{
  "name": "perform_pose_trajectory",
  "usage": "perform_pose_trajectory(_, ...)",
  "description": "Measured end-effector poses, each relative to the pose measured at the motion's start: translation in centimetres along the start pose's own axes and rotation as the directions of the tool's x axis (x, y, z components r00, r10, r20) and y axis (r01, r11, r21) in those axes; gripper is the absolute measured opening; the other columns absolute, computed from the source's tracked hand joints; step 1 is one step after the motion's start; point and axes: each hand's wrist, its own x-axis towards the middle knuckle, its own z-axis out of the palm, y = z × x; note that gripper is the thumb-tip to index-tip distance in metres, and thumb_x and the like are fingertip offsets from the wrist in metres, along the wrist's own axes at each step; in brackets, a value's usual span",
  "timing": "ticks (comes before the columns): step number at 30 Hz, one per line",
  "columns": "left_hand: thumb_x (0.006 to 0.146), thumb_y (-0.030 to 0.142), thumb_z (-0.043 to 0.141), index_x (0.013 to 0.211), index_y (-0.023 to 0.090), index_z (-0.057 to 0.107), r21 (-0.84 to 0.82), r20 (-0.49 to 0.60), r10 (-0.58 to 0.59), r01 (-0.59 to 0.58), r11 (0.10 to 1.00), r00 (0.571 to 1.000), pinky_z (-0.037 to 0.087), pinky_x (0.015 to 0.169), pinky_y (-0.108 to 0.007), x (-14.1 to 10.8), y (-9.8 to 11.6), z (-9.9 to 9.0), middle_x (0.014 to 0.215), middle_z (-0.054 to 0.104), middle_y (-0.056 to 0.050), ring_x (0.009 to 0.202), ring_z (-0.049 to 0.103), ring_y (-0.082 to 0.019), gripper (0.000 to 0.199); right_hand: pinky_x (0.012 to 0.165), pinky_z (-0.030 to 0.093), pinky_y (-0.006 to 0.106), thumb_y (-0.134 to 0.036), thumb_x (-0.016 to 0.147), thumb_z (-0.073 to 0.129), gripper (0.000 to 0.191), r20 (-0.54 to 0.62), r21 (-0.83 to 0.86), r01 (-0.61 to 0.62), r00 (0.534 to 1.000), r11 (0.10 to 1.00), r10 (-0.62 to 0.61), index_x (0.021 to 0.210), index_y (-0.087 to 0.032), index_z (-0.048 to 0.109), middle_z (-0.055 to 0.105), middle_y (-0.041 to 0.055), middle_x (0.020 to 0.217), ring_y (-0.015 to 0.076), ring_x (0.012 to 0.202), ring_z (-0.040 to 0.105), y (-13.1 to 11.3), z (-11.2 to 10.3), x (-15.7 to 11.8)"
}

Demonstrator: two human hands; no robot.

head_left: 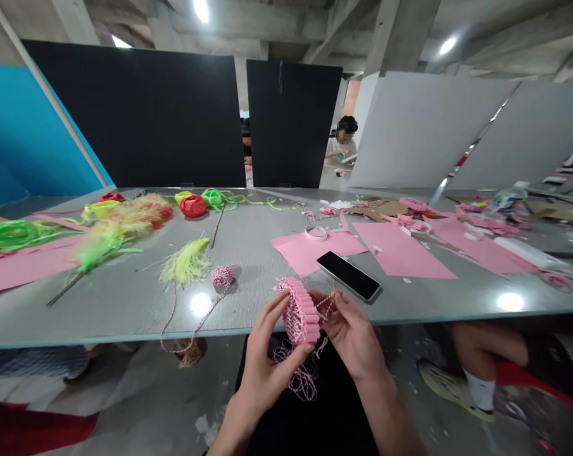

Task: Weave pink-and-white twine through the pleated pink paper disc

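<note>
My left hand [270, 361] grips a small round pink piece [306, 311] with a ribbed rim, tilted on edge over the table's front edge. Its inner face is covered with pink-and-white cord. On the right side, my right hand [352, 332] pinches a strand of the same cord [325, 305] between thumb and fingers, close to the rim. Loose loops of cord [302, 383] hang below the piece, above my lap. A small ball of cord [222, 275] lies on the table to the left, its strand drooping over the edge.
A black phone [349, 275] lies just beyond my right hand, near pink sheets [404, 250] and a tape roll [316, 233]. Green fluffy strands [186, 261] and a red yarn ball [192, 206] are at left. Dark panels [144, 120] stand behind; a person [342, 142] sits beyond.
</note>
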Motion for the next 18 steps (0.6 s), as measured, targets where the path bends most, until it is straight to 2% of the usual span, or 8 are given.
perform_pose_trajectory(2, 0.096, 0.025, 0.079, 0.157, 0.033, 0.052, 0.005, 0.006, 0.024, -0.024, 1.000, 1.000, 0.047, 0.122, -0.063, -0.1, 0.4, 0.0, 0.160, 0.057, -0.014, 0.150, 0.054, -0.035, 0.067, 0.103, 0.064, 0.050, -0.040, 0.091, 0.083, 0.022, -0.005, 0.022, -0.030, 1.000, 0.999, 0.030, 0.097, -0.024, 0.070, 0.086, 0.0095, 0.113, 0.0310, 0.118, 0.079, -0.1, -0.3, 0.0)
perform_pose_trajectory(5, 0.096, 0.022, 0.078, 0.161, 0.034, 0.046, -0.016, -0.005, -0.007, 0.007, 1.000, 1.000, 0.046, 0.122, -0.064, -0.4, 0.5, -0.1, 0.161, 0.053, -0.015, 0.150, 0.053, -0.035, 0.073, 0.107, 0.062, 0.054, -0.043, 0.092, 0.081, 0.022, 0.037, -0.002, -0.036, 0.999, 0.999, 0.036, 0.097, -0.025, 0.070, 0.086, 0.0088, 0.115, 0.0316, 0.122, 0.078, -0.4, -0.2, -0.4)
perform_pose_trajectory(8, 0.094, 0.028, 0.081, 0.164, 0.037, 0.042, -0.002, 0.005, -0.038, 0.038, 0.999, 0.999, 0.048, 0.120, -0.065, -0.4, 0.3, -0.5, 0.160, 0.047, -0.016, 0.150, 0.050, -0.038, 0.081, 0.112, 0.057, 0.060, -0.045, 0.096, 0.077, 0.023, 0.172, -0.104, -0.001, 0.985, 0.995, 0.019, 0.095, -0.026, 0.066, 0.084, 0.0099, 0.118, 0.0330, 0.124, 0.076, -1.1, 0.7, -1.3)
perform_pose_trajectory(11, 0.094, 0.032, 0.082, 0.153, 0.039, 0.055, 0.093, -0.020, -0.011, 0.013, 0.996, 1.000, 0.051, 0.115, -0.066, 0.1, 0.1, -1.2, 0.149, 0.051, -0.013, 0.142, 0.054, -0.037, 0.065, 0.116, 0.053, 0.062, -0.044, 0.101, 0.072, 0.020, 0.311, -0.225, 0.084, 0.950, 0.971, -0.010, 0.097, -0.025, 0.066, 0.081, 0.0112, 0.122, 0.0333, 0.131, 0.071, -1.9, 1.1, -2.2)
perform_pose_trajectory(14, 0.093, 0.031, 0.083, 0.146, 0.036, 0.060, 0.139, -0.050, 0.024, -0.017, 0.990, 0.998, 0.056, 0.107, -0.063, 0.6, 0.1, -1.5, 0.139, 0.055, -0.011, 0.131, 0.059, -0.034, 0.057, 0.116, 0.054, 0.055, -0.040, 0.104, 0.069, 0.017, 0.269, -0.345, 0.221, 0.954, 0.912, -0.130, 0.095, -0.025, 0.069, 0.079, 0.0100, 0.123, 0.0311, 0.137, 0.067, -3.2, 0.3, -2.8)
perform_pose_trajectory(16, 0.093, 0.026, 0.082, 0.145, 0.034, 0.060, 0.158, -0.035, 0.053, -0.047, 0.986, 0.998, 0.059, 0.102, -0.057, 0.8, 0.4, -1.2, 0.137, 0.055, -0.011, 0.127, 0.061, -0.033, 0.057, 0.112, 0.057, 0.048, -0.037, 0.104, 0.068, 0.016, 0.231, -0.407, 0.286, 0.951, 0.867, -0.205, 0.094, -0.026, 0.070, 0.078, 0.0086, 0.119, 0.0292, 0.133, 0.068, -4.3, -0.4, -3.5)
perform_pose_trajectory(18, 0.094, 0.020, 0.079, 0.144, 0.032, 0.060, 0.181, -0.032, 0.088, -0.081, 0.980, 0.996, 0.063, 0.097, -0.050, 0.8, 0.9, -0.7, 0.135, 0.054, -0.011, 0.124, 0.062, -0.031, 0.055, 0.106, 0.061, 0.046, -0.038, 0.105, 0.067, 0.016, 0.282, -0.434, 0.324, 0.935, 0.840, -0.215, 0.093, -0.027, 0.071, 0.078, 0.0080, 0.111, 0.0285, 0.123, 0.072, -5.4, -0.4, -4.6)
